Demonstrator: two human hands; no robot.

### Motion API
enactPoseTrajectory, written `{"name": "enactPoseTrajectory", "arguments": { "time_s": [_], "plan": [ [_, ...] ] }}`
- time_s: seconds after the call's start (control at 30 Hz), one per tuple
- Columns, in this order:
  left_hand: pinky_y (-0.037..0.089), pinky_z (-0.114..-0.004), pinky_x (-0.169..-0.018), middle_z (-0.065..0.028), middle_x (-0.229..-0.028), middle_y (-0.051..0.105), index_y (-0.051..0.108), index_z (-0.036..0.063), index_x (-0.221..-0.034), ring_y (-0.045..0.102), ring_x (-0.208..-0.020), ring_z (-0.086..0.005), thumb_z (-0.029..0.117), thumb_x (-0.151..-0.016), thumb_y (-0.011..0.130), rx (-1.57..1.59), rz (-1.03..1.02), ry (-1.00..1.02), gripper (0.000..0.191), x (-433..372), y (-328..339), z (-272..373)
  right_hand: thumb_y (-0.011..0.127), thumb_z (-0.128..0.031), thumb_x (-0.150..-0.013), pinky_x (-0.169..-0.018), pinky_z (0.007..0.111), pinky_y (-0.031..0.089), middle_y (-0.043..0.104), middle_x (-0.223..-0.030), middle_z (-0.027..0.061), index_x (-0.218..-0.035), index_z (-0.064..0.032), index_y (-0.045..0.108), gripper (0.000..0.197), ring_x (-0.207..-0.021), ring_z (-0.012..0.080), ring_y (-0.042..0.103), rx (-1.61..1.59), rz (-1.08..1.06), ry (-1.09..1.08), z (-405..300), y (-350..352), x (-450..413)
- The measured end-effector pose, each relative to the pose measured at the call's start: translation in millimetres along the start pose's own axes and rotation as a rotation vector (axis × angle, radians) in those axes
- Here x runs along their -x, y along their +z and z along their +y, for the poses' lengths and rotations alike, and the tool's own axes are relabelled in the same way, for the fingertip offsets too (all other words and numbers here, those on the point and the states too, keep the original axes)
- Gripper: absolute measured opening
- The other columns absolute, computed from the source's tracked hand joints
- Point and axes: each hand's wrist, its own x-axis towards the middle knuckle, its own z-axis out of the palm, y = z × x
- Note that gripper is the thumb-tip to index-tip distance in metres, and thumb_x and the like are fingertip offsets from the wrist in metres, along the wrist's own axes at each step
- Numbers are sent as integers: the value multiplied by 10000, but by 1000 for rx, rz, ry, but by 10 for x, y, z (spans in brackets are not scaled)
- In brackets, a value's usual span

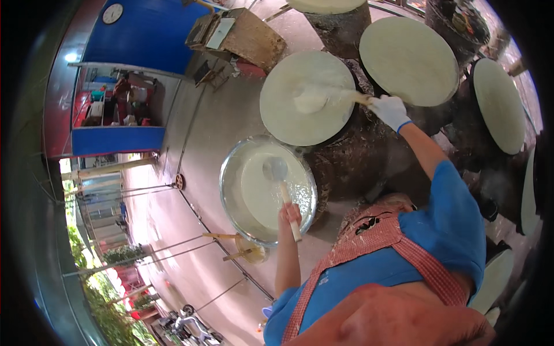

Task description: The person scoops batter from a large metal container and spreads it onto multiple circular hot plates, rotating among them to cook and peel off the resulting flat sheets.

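Note:
My bare left hand (290,213) grips the pale handle of a ladle (284,190). The ladle's round bowl (274,168) is at the surface of white batter (255,190) in a wide metal basin (229,207). In a white glove with a blue cuff, my right hand (388,111) holds the wooden handle of a spreading tool (361,98). That tool reaches over the nearest round griddle, and its far end is motion-blurred. A white batter sheet (298,125) covers this griddle, with a thicker rounded patch (310,103) near its middle.
More batter-covered round griddles stand at the upper right (409,60) and far right (500,106), on dark drum-like stoves. A dirty box-shaped cabinet (253,36) stands beyond the near griddle. A wooden stool (251,251) is beside the basin. A motorbike (190,324) is parked at lower left.

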Motion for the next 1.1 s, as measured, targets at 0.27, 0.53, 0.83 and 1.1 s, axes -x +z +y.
{"name": "enactPoseTrajectory", "arguments": {
  "time_s": [0.27, 0.53, 0.83, 1.1],
  "plan": [
    [265, -215, -314, 23, -543, 294, 368, 105, -688, 274, -378, -70, 109, -856, 491, -77, -172, -66, 209, -868, 1146, 29, 557, -398, -787, -457, 409, 456, 534, -587, 90, -822, -220, 600, 187, -493, 293, 565, 2, 163, 218, -68, 37, 494],
    [249, -212, -308, 27, -519, 299, 354, 120, -709, 295, -358, -78, 133, -854, 461, -618, -64, 296, 181, -1282, 1466, -688, 550, -380, -793, -500, 409, 453, 548, -614, 108, -906, -240, 610, 189, -532, 304, 567, -93, 64, 216, -1047, 292, 1077],
    [262, -195, -291, 25, -510, 316, 496, 147, -835, 270, -336, -75, 281, -902, 465, -553, -31, -187, 153, 9, 891, -423, 662, -319, -724, -479, 358, 411, 496, -568, 58, -994, -203, 618, 297, -479, 243, 511, 21, 296, 205, -1373, -272, 1869],
    [299, -242, -324, 32, -489, 302, 357, 117, -692, 304, -366, -84, 374, -910, 391, -456, -215, -949, 338, 223, 838, -967, 616, -364, -747, -694, 331, 491, 630, -910, 119, -1071, -126, 584, 403, -779, 275, 619, -427, 187, 693, -1477, -809, 2932]
  ]
}}
